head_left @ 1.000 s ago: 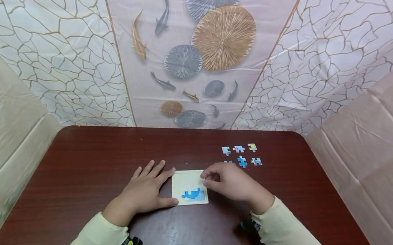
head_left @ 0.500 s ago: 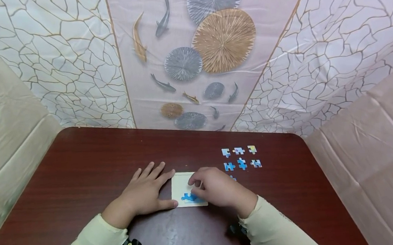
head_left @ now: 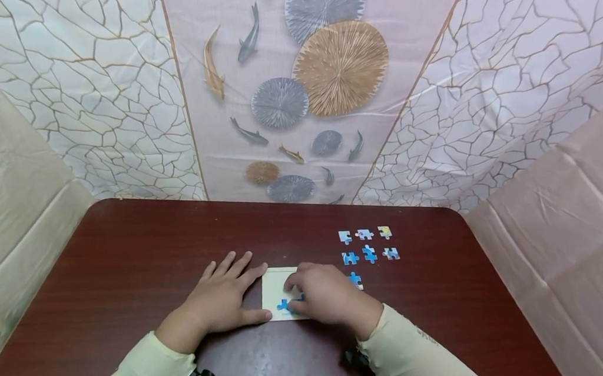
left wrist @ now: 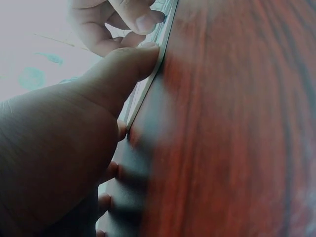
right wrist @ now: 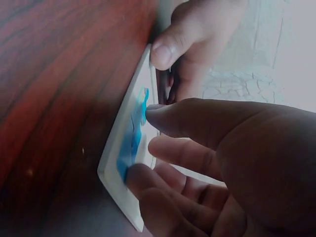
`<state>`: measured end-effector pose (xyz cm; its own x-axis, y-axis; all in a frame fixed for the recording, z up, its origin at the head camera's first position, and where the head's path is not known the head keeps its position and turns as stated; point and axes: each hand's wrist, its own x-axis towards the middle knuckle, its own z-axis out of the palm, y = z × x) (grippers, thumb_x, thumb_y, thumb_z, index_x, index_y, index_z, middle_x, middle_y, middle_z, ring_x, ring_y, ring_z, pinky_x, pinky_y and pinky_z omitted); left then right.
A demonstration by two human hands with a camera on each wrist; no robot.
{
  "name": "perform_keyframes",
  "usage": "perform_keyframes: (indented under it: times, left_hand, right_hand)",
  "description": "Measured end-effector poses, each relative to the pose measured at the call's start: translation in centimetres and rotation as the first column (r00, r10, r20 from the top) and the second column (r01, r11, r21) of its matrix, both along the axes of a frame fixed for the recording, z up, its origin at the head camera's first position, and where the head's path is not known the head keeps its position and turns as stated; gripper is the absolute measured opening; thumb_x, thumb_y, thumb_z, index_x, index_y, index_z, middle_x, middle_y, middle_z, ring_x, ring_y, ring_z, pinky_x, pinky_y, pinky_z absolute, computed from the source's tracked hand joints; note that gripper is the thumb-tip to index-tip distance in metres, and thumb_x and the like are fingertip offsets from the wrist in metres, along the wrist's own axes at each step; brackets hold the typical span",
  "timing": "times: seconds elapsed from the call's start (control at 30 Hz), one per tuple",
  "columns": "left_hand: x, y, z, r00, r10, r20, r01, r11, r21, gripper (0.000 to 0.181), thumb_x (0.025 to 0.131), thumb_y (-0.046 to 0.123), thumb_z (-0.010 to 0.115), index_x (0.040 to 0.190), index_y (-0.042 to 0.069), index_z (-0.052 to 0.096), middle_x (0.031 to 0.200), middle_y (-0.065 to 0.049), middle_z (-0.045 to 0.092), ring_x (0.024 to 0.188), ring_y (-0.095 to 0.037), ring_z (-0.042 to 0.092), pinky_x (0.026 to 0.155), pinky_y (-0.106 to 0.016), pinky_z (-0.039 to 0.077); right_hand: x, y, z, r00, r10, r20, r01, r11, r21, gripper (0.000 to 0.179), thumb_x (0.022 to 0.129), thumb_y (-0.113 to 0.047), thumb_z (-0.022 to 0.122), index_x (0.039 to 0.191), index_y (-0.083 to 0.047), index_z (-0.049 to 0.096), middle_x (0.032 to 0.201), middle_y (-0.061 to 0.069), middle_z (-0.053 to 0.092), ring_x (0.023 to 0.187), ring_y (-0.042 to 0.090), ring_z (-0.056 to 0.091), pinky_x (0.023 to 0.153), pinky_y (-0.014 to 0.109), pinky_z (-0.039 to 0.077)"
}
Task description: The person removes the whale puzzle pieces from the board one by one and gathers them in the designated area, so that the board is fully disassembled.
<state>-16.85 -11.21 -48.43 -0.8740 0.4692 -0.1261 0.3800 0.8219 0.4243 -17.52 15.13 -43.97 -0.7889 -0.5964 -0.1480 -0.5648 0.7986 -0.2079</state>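
Observation:
A small pale square puzzle tray (head_left: 271, 279) lies on the table with blue jigsaw pieces (right wrist: 136, 133) in its near part. My left hand (head_left: 217, 301) is spread on the table at the tray's left side. Its thumb and index fingertip touch the tray's left corners, and the thumb lies on the edge in the left wrist view. My right hand (head_left: 323, 292) reaches over the tray from the right with curled fingers. In the right wrist view its thumb (right wrist: 170, 116) touches one end of the blue pieces and a fingertip the other, with part of the pieces hidden.
Several loose jigsaw pieces (head_left: 369, 254) lie in rows to the right of the tray, the nearest piece (head_left: 355, 280) close beside my right hand. The dark red wooden table (head_left: 141, 242) ends at a patterned cloth backdrop (head_left: 279, 101).
My right hand has moved left from the tray's right edge onto the blue pieces, uncovering loose pieces behind it. My left hand has stayed at the tray.

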Motion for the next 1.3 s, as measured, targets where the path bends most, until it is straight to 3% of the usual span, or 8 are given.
perform_keyframes:
  times: [0.2,0.47,0.77,1.07,1.3]
  left_hand:
    - [0.2,-0.1,0.0,1.0,0.001,-0.007,0.0,1.0,0.014,0.099,0.094,0.083,0.072,0.175,0.034,0.043,0.187,-0.012,0.027,0.175,-0.049,0.018,0.134,-0.08,0.016]
    - [0.2,0.0,0.0,1.0,0.004,0.008,-0.004,1.0,0.005,0.1,0.094,0.083,0.071,0.176,0.035,0.041,0.189,-0.011,0.024,0.176,-0.047,0.014,0.135,-0.079,0.014]
    - [0.2,-0.1,0.0,1.0,0.007,-0.005,-0.006,1.0,0.015,0.1,0.094,0.083,0.072,0.176,0.034,0.042,0.188,-0.012,0.026,0.175,-0.047,0.015,0.134,-0.08,0.015]
    - [0.1,0.0,0.0,1.0,0.005,0.001,-0.005,1.0,0.012,0.1,0.094,0.083,0.071,0.176,0.034,0.042,0.188,-0.011,0.025,0.176,-0.047,0.015,0.134,-0.08,0.015]
    - [0.2,0.0,0.1,1.0,0.005,-0.015,-0.005,1.0,0.011,0.099,0.094,0.082,0.073,0.175,0.033,0.044,0.187,-0.013,0.028,0.175,-0.048,0.018,0.133,-0.08,0.018]
  right_hand:
    - [0.3,-0.4,-0.3,1.0,0.005,-0.007,-0.004,0.998,0.061,0.027,0.1,-0.043,0.085,0.123,-0.027,0.087,0.107,-0.008,0.072,0.082,0.005,0.061,0.074,0.03,0.056]
    - [0.8,-0.8,0.2,1.0,0.03,-0.001,-0.029,0.997,0.065,0.019,0.099,-0.039,0.087,0.113,-0.027,0.085,0.097,-0.01,0.067,0.072,0.003,0.054,0.068,0.027,0.052]
    - [0.8,-1.2,0.2,1.0,0.027,-0.014,-0.025,0.996,0.085,0.017,0.099,-0.038,0.088,0.111,-0.026,0.083,0.098,-0.01,0.067,0.07,0.004,0.057,0.073,0.029,0.057]
    - [1.2,-1.0,0.0,1.0,-0.003,-0.006,0.003,1.0,0.023,0.017,0.101,-0.034,0.087,0.101,-0.027,0.071,0.089,-0.014,0.062,0.071,0.002,0.052,0.067,0.026,0.05]
    - [2.0,-0.4,-0.1,0.999,0.007,-0.04,-0.01,0.997,-0.082,0.031,0.1,-0.022,0.083,0.085,-0.029,0.057,0.076,-0.016,0.053,0.066,0.004,0.049,0.062,0.026,0.042]
